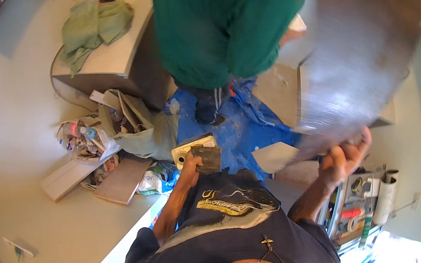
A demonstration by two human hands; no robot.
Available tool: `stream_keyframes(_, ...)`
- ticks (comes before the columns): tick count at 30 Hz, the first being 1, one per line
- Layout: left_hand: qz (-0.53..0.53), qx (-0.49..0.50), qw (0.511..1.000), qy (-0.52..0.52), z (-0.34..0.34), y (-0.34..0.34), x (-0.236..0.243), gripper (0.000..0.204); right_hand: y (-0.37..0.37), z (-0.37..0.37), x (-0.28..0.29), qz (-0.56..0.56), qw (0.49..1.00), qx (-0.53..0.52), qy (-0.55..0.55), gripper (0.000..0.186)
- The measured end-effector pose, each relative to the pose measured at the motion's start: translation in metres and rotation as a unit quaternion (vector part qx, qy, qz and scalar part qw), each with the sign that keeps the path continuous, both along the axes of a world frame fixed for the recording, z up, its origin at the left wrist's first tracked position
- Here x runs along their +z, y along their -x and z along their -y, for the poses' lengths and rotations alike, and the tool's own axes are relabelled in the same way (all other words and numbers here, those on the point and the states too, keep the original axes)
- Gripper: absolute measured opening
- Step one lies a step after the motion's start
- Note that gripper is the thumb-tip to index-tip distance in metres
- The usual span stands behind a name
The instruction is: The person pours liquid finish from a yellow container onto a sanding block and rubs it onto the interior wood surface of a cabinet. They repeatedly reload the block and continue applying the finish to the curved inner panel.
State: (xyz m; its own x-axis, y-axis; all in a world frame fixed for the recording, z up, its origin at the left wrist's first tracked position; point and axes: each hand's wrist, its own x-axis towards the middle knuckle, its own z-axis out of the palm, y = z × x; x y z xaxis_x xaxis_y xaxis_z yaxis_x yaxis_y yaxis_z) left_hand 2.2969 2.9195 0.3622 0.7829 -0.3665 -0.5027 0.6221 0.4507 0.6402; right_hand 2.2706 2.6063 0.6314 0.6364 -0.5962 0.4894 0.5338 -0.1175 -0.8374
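Slanting at right, the sheet [356,50] looks stiff, slick and unwieldy, best held by edges; the fingers of the right hand [342,159] pinch its lower edge. By the tin [196,143], the left hand [190,167] pinches a rigid-looking plate [209,159].

Pale cream walls [14,166] bow around the room, greyed by soft shadow at the upper left and on the right, with a loose white socket plate [18,246] trailing wires at the lower left. The floor is spread with a rumpled, dust-marked blue sheet [190,123], and at the upper left stands a desk [139,3] with a light top, a dark side and a green cloth [97,28] on it, stuffed bags [140,134] just beside it. At the lower right, a crowded shelf [340,196] sits near strong white glare [400,251].
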Motion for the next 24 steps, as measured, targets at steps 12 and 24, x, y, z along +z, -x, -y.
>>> stream_keyframes(12, 0.022, 0.282, 0.959, -0.023, -0.069, 0.045, 0.014, 0.056, -0.159, -0.258, 0.009, 0.023, 0.874, 0.486, -0.001, 0.06)
stream_keyframes(24, 0.055, 0.469, 0.88, -0.038, -0.079, 0.015, 0.103, 0.066, -0.31, -0.312, 0.029, 0.123, 0.84, 0.504, -0.159, 0.056)
